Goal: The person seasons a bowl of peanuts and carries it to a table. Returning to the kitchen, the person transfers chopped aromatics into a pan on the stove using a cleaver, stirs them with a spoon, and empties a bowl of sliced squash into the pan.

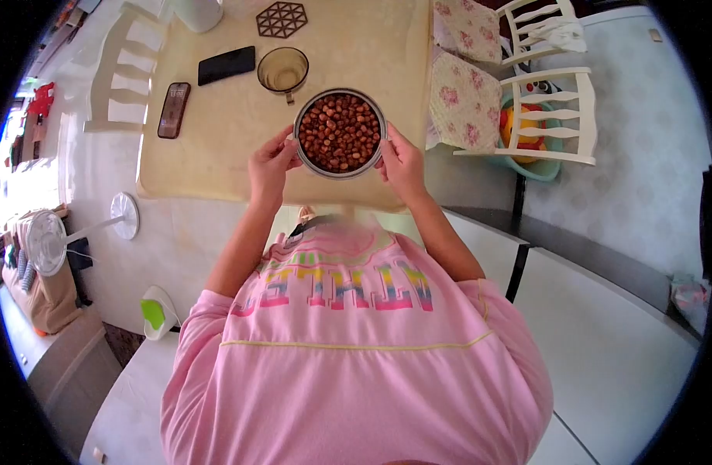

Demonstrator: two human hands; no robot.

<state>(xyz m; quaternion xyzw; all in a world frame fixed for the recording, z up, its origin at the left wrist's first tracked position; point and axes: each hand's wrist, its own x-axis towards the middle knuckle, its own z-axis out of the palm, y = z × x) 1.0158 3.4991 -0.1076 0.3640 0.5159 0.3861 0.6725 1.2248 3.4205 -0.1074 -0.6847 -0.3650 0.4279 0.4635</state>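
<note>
A round metal bowl (330, 173) is held level over the near part of the table. Small reddish-brown nuts (340, 133), peanuts by their look, fill much of it. My left hand (271, 166) grips the left side of the rim, thumb on top. On the opposite side my right hand (403, 164) pinches the rim the same way. Just beyond the bowl stands a brown see-through glass cup (282, 68), its handle pointing toward me. Whether the bowl's base touches the tabletop I cannot tell.
On the cream table (216, 167) lie a black phone (227, 66), a second phone (174, 111) with a lit screen and a hexagonal trivet (282, 19). White chairs (553, 116) stand to the right, one chair (123, 70) to the left. A white fan (46, 242) is at far left.
</note>
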